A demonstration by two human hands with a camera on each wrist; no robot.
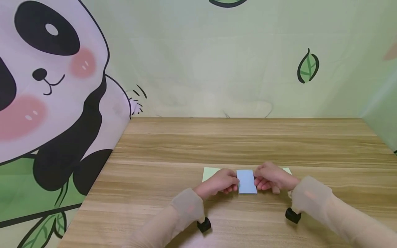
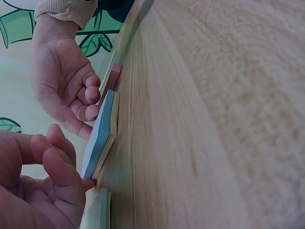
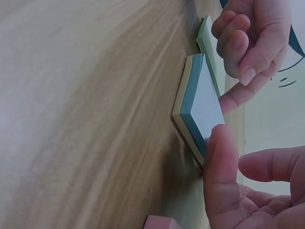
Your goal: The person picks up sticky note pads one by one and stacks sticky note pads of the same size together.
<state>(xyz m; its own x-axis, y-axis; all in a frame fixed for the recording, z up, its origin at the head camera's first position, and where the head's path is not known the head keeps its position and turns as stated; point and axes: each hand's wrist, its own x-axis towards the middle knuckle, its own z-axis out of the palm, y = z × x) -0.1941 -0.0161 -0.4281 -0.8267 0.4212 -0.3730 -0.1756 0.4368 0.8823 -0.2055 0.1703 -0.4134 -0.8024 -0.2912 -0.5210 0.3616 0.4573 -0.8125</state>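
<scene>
A blue sticky-note pad (image 1: 247,182) lies between my two hands, on top of a cream pad (image 3: 183,86) whose edge shows beneath it. At its left side, my left hand (image 1: 221,181) touches the edge with an extended finger; its other fingers are bent. My right hand (image 1: 270,175) is at the opposite side, its thumb (image 3: 220,152) against the pad's edge. Partly covered by the left hand is a light green pad (image 1: 209,173). Beside and under the right hand are a pink pad (image 1: 276,190) and another light green pad (image 1: 287,170).
The wooden table (image 1: 248,141) reaches back to a pale green backdrop (image 1: 192,51) printed with a panda and leaves. A black piece (image 1: 204,225) hangs below the left cuff, and a similar black piece (image 1: 293,215) below the right.
</scene>
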